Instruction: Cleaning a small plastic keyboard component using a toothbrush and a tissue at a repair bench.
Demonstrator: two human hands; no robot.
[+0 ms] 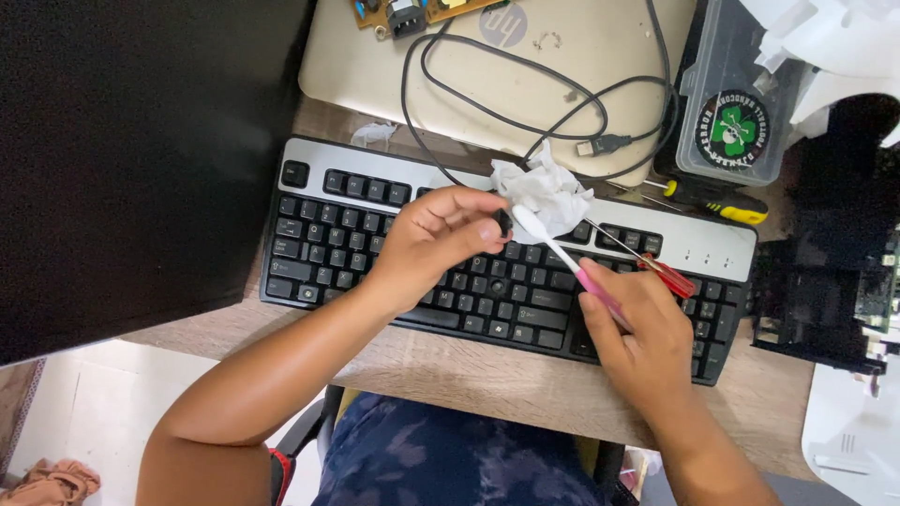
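Observation:
A black and silver keyboard (375, 253) lies on the wooden desk. My left hand (436, 239) hovers over its middle and pinches a small black keycap (505, 223) between thumb and fingers. My right hand (637, 328) grips a toothbrush (553, 245) with a pink handle and white head; the bristles touch the keycap. A crumpled white tissue (548, 192) rests on the keyboard's top edge just behind the brush head. A red-handled screwdriver (666, 274) lies on the keys beside my right hand.
A closed beige laptop (562, 56) with a black cable (525, 94) on it sits behind the keyboard. A clear plastic box (741, 112) and yellow-black screwdriver (731, 201) lie at right. A large black panel (131, 159) fills the left. Black device parts (825, 281) stand at far right.

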